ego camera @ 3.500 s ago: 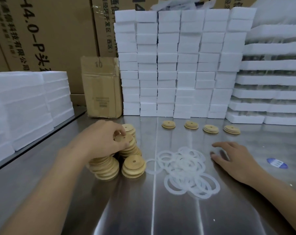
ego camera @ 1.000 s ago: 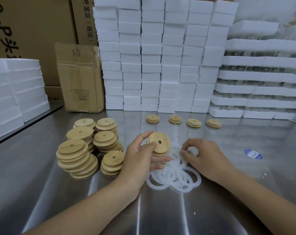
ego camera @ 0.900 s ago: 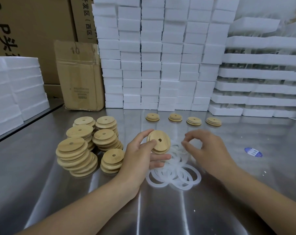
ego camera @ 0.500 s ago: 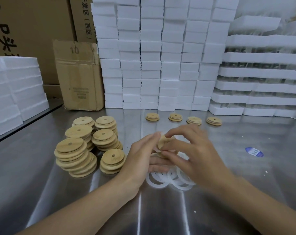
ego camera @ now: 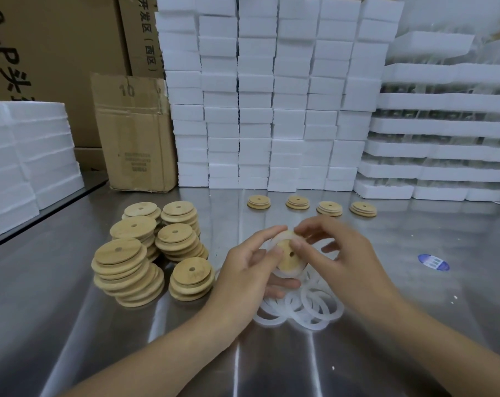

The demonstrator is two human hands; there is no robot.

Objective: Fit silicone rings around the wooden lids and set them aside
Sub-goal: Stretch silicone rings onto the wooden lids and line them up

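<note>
A round wooden lid (ego camera: 289,257) with a centre hole is held above the steel table, tilted toward me. My left hand (ego camera: 250,275) grips its left edge from below. My right hand (ego camera: 336,255) pinches a white silicone ring (ego camera: 274,244) against the lid's top and right rim; the ring partly wraps the lid. Beneath both hands lies a pile of loose silicone rings (ego camera: 310,309). Several stacks of bare wooden lids (ego camera: 145,250) stand to the left. A row of finished lids (ego camera: 312,204) lies farther back.
Stacked white foam blocks (ego camera: 271,96) form a wall behind the table, with more foam trays (ego camera: 443,138) at right and foam slabs (ego camera: 28,150) at left. A cardboard box (ego camera: 134,133) stands at back left. A blue sticker (ego camera: 433,262) marks the steel table (ego camera: 271,368) at right.
My left hand took a lid from the stacks and brought it over the ring pile. My right hand lifted a ring and now presses it onto the lid's rim.
</note>
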